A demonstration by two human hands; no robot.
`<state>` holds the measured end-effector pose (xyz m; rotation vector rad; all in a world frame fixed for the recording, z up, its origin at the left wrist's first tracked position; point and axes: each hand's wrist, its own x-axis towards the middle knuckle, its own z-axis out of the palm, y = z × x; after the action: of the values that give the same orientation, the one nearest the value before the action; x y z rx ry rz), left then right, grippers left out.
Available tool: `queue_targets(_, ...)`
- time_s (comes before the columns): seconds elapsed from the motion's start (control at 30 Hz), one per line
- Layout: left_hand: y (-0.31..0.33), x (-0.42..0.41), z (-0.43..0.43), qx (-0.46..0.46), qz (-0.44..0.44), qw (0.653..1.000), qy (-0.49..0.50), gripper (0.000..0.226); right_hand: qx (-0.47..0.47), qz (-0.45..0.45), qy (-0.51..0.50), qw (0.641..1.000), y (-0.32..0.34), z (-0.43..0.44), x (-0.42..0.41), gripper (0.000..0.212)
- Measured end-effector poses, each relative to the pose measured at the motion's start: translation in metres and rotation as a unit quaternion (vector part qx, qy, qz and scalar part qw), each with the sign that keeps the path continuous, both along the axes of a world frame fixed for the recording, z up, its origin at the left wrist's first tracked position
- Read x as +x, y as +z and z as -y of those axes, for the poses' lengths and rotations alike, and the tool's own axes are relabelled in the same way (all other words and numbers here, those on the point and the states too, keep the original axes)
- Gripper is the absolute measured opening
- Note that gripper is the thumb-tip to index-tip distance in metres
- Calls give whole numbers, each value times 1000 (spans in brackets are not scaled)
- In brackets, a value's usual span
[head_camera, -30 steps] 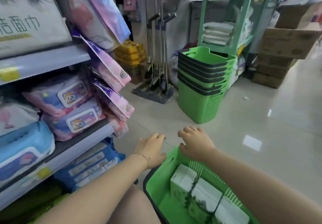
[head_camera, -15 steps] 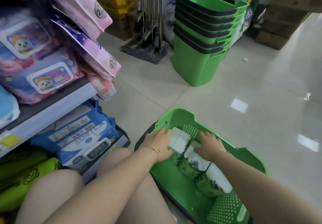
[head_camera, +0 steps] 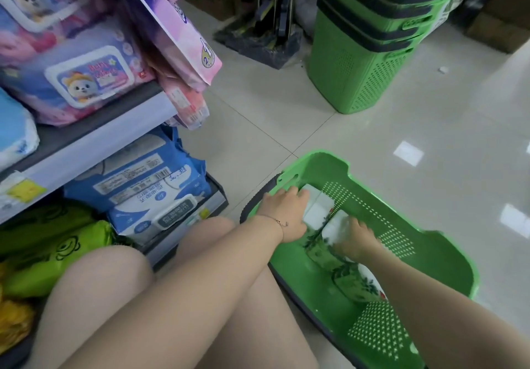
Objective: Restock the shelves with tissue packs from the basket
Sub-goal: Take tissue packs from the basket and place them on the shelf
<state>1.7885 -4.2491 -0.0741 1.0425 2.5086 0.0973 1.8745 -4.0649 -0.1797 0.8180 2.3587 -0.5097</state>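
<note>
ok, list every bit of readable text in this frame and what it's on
"Baby Wipes" (faint): lid label of the pink wipes pack.
"2.1": round badge on the hanging pink pack.
Too blurred to read: upside-down print and barcode on the blue wipes packs.
Too blurred to read: the yellow shelf tag.
No legible text: the tissue packs in the basket, leaf print only.

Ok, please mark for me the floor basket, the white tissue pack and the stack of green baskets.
floor basket [head_camera: 315, 158]: head view, on its far rim.
white tissue pack [head_camera: 317, 211]: head view, on its bare top face.
stack of green baskets [head_camera: 358, 81]: head view, on the lowest basket's side wall.
</note>
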Motion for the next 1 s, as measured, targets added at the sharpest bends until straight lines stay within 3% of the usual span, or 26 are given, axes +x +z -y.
queue_targets(0.1, -1, 0, -3, 9, 7, 1000, 4, 38, 29, 11, 10, 999, -6, 2, 3, 88)
queue_targets(0.27, -2, 3, -5, 24, 12, 1000, 1, 41, 64, -8, 23, 998, -16, 9, 8, 122)
queue_targets(0.33, -3, 3, -4, 25, 14, 1000, -2, 44, 84, -5, 41, 996, -20, 11, 9, 125)
queue_targets(0.6, -3, 2, -3, 23, 24, 999, 0, 42, 137, 35, 57, 988, -24, 19, 15, 123)
queue_targets(0.8, -2, 7, 1, 27, 34, 999, 7, 40, 123, 26, 102, 987, -9, 7, 12, 99)
queue_targets(1.0, 3, 4, 8, 51, 52, 996, 49, 42, 91, 0, 145, 985, 54, -28, -17, 79)
